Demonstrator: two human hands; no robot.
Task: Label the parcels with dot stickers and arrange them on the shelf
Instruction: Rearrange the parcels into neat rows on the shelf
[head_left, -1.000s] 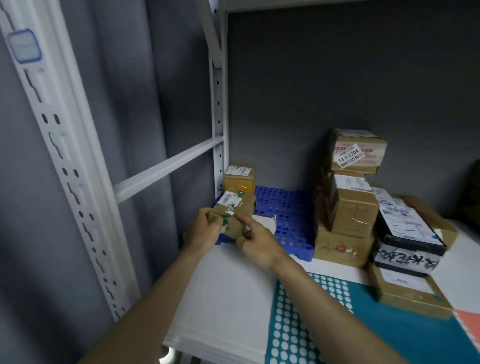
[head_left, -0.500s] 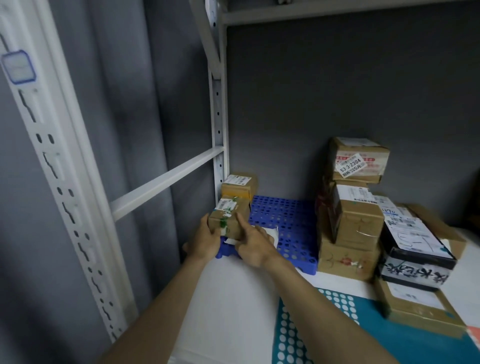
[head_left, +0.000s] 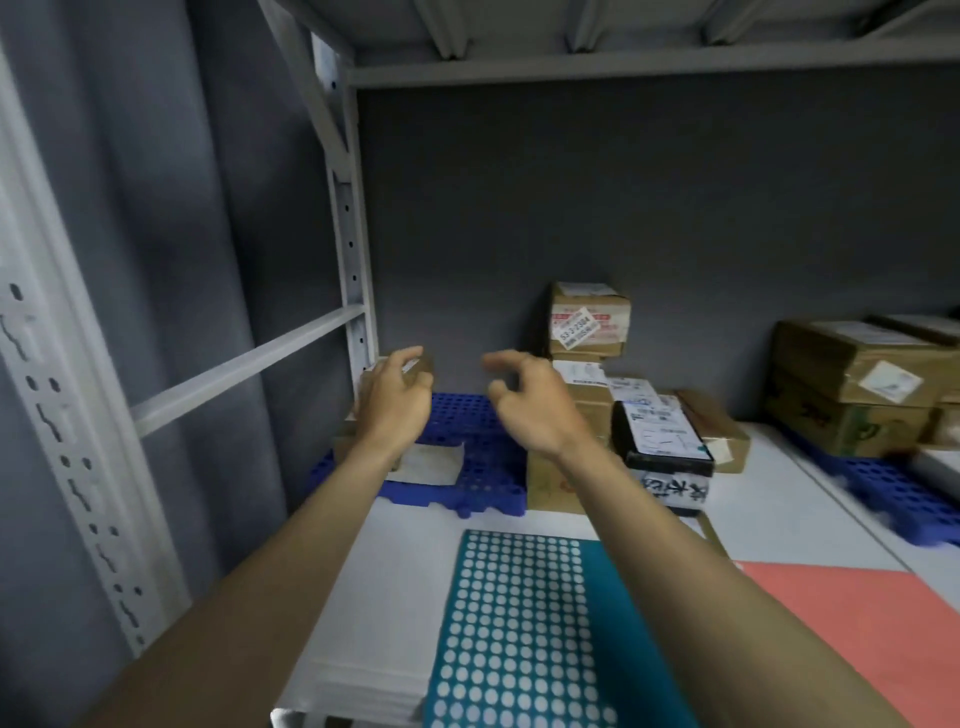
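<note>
My left hand (head_left: 395, 402) reaches to the back left corner of the shelf, its fingers curled over the top of a small brown parcel (head_left: 423, 368) that sits above the blue plastic pallet (head_left: 483, 415). Most of that parcel is hidden behind the hand. A little to the right hovers my right hand (head_left: 530, 402), fingers loosely spread and holding nothing. At the front of the white shelf board (head_left: 374, 597) lies a teal dot sticker sheet (head_left: 519, 623), with a pink sheet (head_left: 857, 623) beside it.
A stack of brown parcels (head_left: 589, 322) with a black box (head_left: 660, 439) stands right of my hands. Larger cartons (head_left: 852, 384) sit on a second blue pallet (head_left: 893, 493) at far right. A white paper (head_left: 431, 462) lies on the near pallet. The shelf upright (head_left: 353, 260) is at left.
Both hands carried the small parcel back and up toward the corner. My right hand has let go of it and moved away to the right; the view tilted upward.
</note>
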